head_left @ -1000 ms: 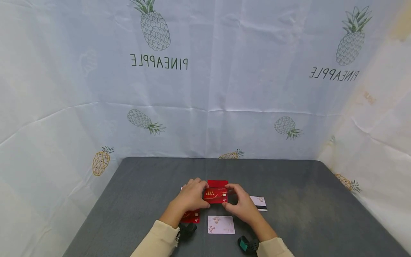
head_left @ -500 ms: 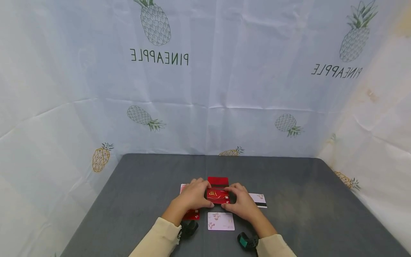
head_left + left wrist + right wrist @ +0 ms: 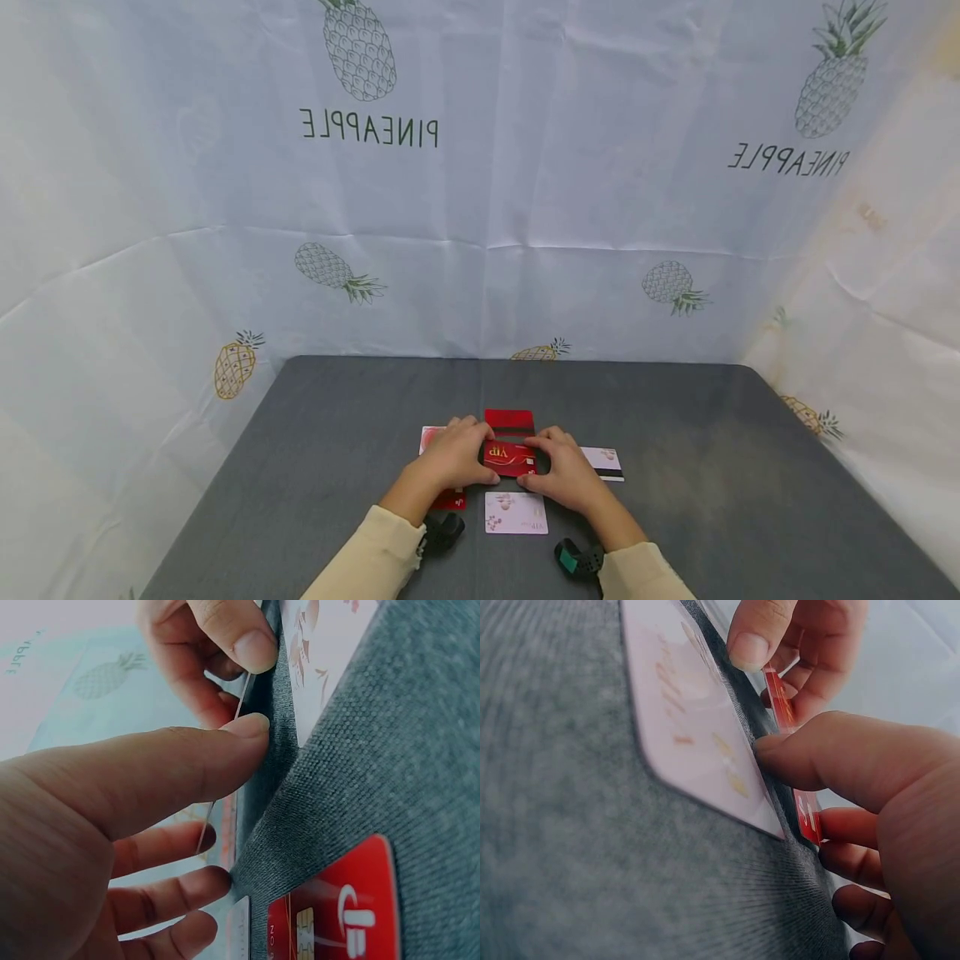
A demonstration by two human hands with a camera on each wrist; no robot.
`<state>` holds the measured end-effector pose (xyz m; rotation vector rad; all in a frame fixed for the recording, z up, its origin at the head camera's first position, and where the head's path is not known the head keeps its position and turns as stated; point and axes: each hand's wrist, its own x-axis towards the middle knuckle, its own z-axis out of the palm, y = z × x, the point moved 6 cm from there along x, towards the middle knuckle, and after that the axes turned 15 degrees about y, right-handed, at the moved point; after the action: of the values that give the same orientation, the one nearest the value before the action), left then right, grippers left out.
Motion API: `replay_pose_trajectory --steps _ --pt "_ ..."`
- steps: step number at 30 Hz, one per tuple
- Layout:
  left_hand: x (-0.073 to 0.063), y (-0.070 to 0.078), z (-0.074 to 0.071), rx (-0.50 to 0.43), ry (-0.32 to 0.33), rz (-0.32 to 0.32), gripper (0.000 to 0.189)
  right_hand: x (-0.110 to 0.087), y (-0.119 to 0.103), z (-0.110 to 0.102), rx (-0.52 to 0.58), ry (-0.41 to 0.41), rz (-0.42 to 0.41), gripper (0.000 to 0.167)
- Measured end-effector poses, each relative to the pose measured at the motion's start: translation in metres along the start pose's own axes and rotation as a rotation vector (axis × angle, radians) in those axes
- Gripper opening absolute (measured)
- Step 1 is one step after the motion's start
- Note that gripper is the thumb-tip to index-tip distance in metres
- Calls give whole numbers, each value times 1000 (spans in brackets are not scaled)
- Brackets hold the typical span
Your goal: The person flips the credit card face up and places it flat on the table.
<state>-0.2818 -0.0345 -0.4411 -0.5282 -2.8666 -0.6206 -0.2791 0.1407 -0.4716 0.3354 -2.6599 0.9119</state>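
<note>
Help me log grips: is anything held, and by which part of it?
A red VIP card: the left hand pinches its left end, the right hand its right end.

The middle card [image 3: 509, 458] is red with gold VIP lettering, the far card [image 3: 509, 418] red, black-striped. The near card [image 3: 516, 513] is pale pink, flower-printed; the right card [image 3: 604, 462] whitish, black-striped. The far-left card [image 3: 430, 437], mostly hidden, seems pink. The whitish cloth [image 3: 558, 175] is pineapple-printed in green and yellow, the table [image 3: 690, 492] dark grey.
</note>
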Motion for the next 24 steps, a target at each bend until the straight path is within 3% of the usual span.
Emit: replay_pose_trajectory --steps 16,24 --pt "0 0 3 30 -27 17 55 -1 0 -1 9 24 -37 52" --pt "-1 -2 4 16 -28 19 57 -1 1 1 46 -16 9 50"
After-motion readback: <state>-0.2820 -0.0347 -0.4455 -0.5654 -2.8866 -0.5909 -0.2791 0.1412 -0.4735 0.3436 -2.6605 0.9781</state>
